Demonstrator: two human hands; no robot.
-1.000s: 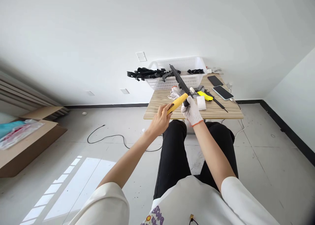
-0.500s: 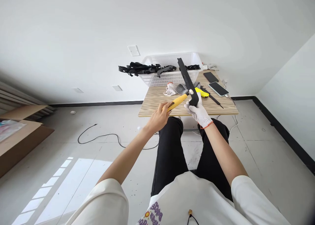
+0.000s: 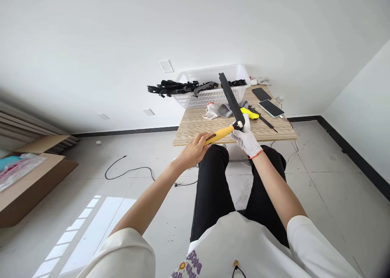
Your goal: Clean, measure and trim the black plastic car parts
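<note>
My bare left hand (image 3: 194,149) is closed round the yellow handle of a tool (image 3: 219,134), whose tip meets the lower end of a long black plastic part (image 3: 230,100). My right hand (image 3: 247,140), in a white knit glove, grips that black part at its lower end and holds it slanting up and away over the small wooden table (image 3: 195,128). Both hands hover above my knees at the table's front edge.
A white basket (image 3: 210,94) with black parts hanging over its left rim stands at the table's back. Gloves (image 3: 213,110), a second yellow tool (image 3: 250,113), a thin black strip and two phones (image 3: 271,108) lie on the table. A cable and a cardboard box (image 3: 30,180) are on the floor at left.
The black part has swung from lying low to standing more upright. The yellow tool's tip has slid to the part's lower end. Both hands stay closed on what they hold.
</note>
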